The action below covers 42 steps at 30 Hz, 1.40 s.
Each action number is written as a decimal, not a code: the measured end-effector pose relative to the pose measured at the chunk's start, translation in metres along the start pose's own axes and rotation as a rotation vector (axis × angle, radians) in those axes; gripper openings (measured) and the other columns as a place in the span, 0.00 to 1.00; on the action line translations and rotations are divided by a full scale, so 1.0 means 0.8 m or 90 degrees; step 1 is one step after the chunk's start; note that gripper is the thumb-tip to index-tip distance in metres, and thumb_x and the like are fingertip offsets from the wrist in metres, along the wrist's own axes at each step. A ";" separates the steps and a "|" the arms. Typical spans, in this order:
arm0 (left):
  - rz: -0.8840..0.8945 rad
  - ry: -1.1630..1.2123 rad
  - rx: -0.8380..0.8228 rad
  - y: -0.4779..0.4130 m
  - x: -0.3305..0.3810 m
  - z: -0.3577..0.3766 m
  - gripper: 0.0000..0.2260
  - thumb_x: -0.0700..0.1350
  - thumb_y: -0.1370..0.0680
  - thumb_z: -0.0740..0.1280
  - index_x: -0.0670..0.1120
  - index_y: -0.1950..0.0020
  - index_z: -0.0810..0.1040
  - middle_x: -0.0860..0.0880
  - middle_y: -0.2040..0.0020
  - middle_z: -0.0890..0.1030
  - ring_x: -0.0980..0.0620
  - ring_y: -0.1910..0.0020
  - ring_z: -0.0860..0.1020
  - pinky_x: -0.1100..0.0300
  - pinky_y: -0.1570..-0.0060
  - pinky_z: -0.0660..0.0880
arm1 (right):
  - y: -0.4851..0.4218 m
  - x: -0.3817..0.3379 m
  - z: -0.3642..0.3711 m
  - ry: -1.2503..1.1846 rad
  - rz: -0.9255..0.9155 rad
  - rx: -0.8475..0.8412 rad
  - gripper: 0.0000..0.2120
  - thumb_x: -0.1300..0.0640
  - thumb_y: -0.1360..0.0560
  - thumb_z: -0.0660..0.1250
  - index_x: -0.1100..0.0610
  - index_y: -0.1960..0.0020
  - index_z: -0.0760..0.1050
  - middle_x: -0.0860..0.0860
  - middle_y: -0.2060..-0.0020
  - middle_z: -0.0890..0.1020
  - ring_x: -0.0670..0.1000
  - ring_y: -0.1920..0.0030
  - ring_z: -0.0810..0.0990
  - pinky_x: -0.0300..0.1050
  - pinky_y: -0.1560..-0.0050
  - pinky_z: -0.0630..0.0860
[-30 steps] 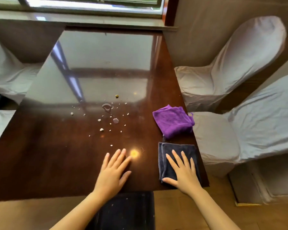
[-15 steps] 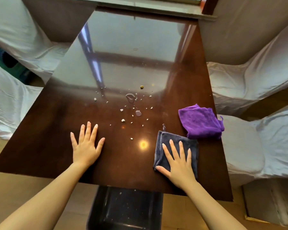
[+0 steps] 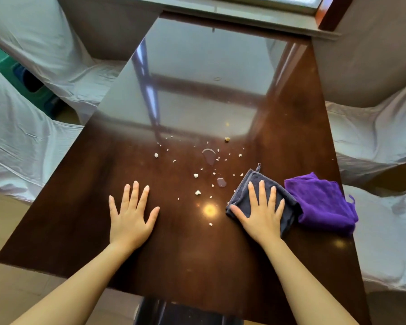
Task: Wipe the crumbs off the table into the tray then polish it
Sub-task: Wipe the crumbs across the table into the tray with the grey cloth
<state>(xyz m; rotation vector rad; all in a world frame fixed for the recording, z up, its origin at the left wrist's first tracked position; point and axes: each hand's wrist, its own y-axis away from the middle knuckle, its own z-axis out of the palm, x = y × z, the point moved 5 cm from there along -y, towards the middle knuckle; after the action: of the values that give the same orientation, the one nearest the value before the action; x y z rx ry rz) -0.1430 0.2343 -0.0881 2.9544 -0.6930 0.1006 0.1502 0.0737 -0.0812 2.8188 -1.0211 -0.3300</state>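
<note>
Several pale crumbs and two small wet patches lie scattered on the glossy dark wooden table. My right hand lies flat, fingers spread, on a folded dark grey cloth just right of the crumbs. My left hand rests flat on the bare table to the crumbs' left, holding nothing. A dark tray sits below the near table edge, mostly hidden by it.
A crumpled purple cloth lies against the grey cloth near the right table edge. White-covered chairs stand on both sides. A window sill runs along the table's far end.
My right hand has slid the grey cloth forward, up to the crumbs and against the purple cloth. My left hand has moved forward and rightward. The view has shifted closer over the table.
</note>
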 end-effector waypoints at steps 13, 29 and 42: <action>0.034 -0.006 -0.012 -0.028 0.000 -0.006 0.34 0.67 0.26 0.37 0.52 0.25 0.53 0.46 0.23 0.53 0.48 0.24 0.48 0.36 0.30 0.43 | -0.147 0.002 -0.028 -0.035 -0.001 0.044 0.27 0.48 0.21 0.50 0.52 0.25 0.46 0.50 0.23 0.52 0.52 0.24 0.47 0.55 0.26 0.41; 0.039 -0.006 -0.027 -0.038 -0.005 -0.001 0.30 0.65 0.24 0.43 0.54 0.25 0.49 0.47 0.23 0.53 0.48 0.24 0.48 0.36 0.30 0.45 | -0.251 -0.047 -0.045 -0.001 -0.201 0.004 0.26 0.46 0.20 0.49 0.50 0.25 0.48 0.48 0.24 0.51 0.49 0.24 0.46 0.55 0.27 0.41; 0.035 -0.001 -0.032 -0.039 -0.002 -0.004 0.31 0.65 0.24 0.46 0.52 0.25 0.52 0.46 0.23 0.54 0.48 0.24 0.50 0.35 0.31 0.48 | -0.296 -0.155 -0.040 0.038 -0.437 -0.041 0.25 0.47 0.20 0.49 0.48 0.25 0.47 0.45 0.24 0.49 0.45 0.25 0.44 0.51 0.26 0.39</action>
<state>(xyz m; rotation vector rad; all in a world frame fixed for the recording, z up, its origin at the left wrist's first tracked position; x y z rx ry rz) -0.1308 0.2629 -0.0877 2.8891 -0.7664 0.0840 0.2111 0.3359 -0.0751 3.0017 0.0027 -0.3246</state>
